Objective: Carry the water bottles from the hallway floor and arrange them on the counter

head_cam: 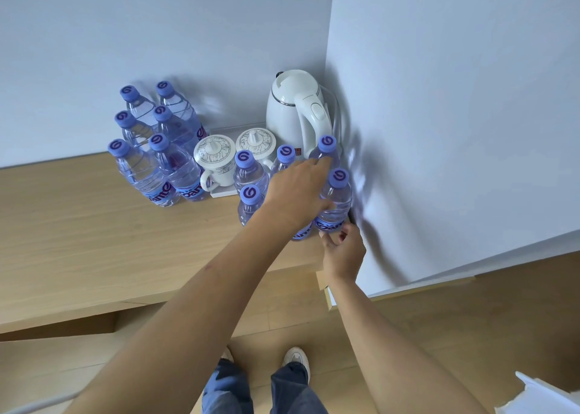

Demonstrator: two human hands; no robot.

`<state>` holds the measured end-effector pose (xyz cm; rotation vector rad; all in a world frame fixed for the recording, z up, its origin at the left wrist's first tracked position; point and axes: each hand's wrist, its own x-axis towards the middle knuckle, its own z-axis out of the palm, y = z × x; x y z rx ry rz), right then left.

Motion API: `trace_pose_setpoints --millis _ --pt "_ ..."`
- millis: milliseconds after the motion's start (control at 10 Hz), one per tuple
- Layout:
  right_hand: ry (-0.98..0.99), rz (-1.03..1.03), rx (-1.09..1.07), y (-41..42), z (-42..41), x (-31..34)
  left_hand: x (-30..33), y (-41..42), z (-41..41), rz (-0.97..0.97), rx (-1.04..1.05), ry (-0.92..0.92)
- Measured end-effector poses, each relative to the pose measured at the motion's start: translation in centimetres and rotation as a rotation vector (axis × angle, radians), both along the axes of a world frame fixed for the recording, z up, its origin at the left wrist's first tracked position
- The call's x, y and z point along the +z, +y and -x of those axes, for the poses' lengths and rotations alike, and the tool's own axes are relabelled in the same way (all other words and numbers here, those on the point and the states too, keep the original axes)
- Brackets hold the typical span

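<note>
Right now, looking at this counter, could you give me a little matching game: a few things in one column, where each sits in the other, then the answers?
Things:
1. kettle
2. six-bottle cluster
3. lidded cups
4. left hand

Places:
A. on the white tray, between the two bottle groups
B. back corner, beside the right wall
C. left part of the counter, by the back wall
D. among the right-hand bottles

Pairs: 1-B, 2-C, 3-A, 4-D
</note>
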<state>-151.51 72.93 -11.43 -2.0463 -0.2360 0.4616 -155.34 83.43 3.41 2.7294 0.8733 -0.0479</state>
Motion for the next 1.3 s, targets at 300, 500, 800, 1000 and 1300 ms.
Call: trace_pose_setpoints --millis 300,500,800,1000,1300 --pt "-0.012 0.037 0.150 1.7 3.5 0.2 0.6 0.6 2.3 0.052 0.097 -0.036" --pt "-0.018 0.036 0.153 2.1 3.4 0.5 0.3 0.5 2.5 0.024 0.090 -0.059" --pt "-0.055 0.059 0.158 2.5 3.4 0.1 0.0 0.8 2.7 0.016 0.080 -0.075" --pt "-0.071 0.073 0.191 2.1 3.4 0.2 -0.2 0.4 4.0 0.081 0.075 -0.185" --pt "-0.054 0.254 0.361 0.7 2.8 3.7 0.0 0.6 12.3 0.001 0.280 -0.399"
